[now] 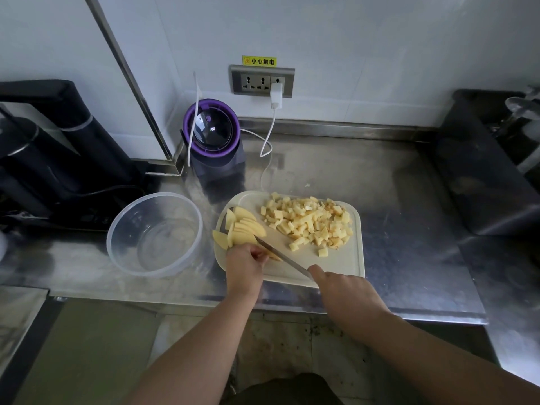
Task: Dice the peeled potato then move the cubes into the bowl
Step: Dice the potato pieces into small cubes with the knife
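A pale cutting board [339,264] lies on the steel counter. A heap of potato cubes [309,223] covers its far right part. A fan of potato slices [242,226] lies at its left end. My left hand [245,264] holds the near slices with curled fingers. My right hand [342,287] grips the handle of a knife [280,255], whose blade runs diagonally up-left, its tip against the slices beside my left fingers. A clear plastic bowl [117,229], with nothing in it, stands just left of the board.
A purple-rimmed appliance [213,147] stands behind the board, a white charger cable [268,135] hanging from the wall socket beside it. Black appliances [58,159] crowd the far left. A dark rack [485,171] sits on the right. The counter's front edge runs just below the board.
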A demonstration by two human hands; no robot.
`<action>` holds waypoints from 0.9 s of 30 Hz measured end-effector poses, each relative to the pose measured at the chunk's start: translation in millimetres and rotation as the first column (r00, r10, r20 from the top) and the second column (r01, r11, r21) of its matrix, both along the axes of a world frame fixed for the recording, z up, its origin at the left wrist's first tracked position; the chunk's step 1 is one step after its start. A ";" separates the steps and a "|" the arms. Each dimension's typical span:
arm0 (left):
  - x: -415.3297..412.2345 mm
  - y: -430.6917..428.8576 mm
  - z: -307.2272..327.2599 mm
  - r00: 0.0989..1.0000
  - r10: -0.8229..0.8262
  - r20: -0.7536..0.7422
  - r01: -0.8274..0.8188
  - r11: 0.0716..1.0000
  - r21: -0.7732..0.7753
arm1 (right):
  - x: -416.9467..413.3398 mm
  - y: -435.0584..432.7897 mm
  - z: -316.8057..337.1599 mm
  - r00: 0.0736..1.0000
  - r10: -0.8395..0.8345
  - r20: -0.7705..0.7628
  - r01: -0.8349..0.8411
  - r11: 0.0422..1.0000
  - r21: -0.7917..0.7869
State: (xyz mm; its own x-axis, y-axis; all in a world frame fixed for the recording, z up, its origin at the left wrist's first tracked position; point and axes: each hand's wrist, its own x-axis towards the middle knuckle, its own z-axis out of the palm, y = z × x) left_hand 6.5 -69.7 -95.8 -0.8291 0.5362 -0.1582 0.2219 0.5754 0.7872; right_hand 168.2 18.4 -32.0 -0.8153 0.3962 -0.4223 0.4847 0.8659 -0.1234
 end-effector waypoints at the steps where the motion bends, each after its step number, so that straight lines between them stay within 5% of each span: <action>1: -0.1 0.3 -0.4 1.000 0.000 0.003 0.000 1.000 -0.001 | -0.2 0.7 0.2 1.000 -0.002 0.000 0.002 1.000 -0.001; 7: -1.4 -0.8 2.6 1.000 0.017 0.008 -0.017 1.000 0.015 | -2.2 2.5 4.8 0.999 0.028 0.021 -0.029 0.998 0.050; 11: -10.6 -20.3 31.5 0.952 0.294 -0.089 -0.259 0.924 0.282 | -2.7 8.5 11.6 0.994 0.102 0.033 -0.106 0.984 0.143; 13: -22.1 -30.6 51.6 0.946 0.304 -0.115 -0.242 0.894 0.377 | -5.3 11.1 12.3 0.987 0.160 0.034 -0.163 0.973 0.164; 16: -40.3 -34.0 69.0 0.985 -0.161 -0.065 0.167 0.980 0.112 | -19.6 8.6 8.5 0.970 0.242 0.027 -0.243 0.953 0.182; 19: -49.3 -29.8 66.1 0.859 -0.501 0.111 0.511 0.816 -0.270 | -36.4 3.1 2.9 0.954 0.297 0.042 -0.299 0.935 0.189; 23: -57.0 -27.7 54.1 0.786 -0.617 0.040 0.547 0.664 -0.510 | -44.1 2.1 -1.4 0.943 0.328 0.062 -0.333 0.923 0.191; 27: -62.8 -24.8 49.1 0.786 -0.615 -0.064 0.488 0.680 -0.547 | -33.0 10.5 5.8 0.942 0.332 0.055 -0.336 0.917 0.215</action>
State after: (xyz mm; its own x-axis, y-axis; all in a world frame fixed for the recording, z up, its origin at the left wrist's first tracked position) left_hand -56.3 -94.5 -46.7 -0.4501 0.8117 -0.3723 0.7544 0.5687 0.3279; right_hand 135.3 28.9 -26.1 -0.9095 0.1862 -0.3718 0.1634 0.9822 0.0922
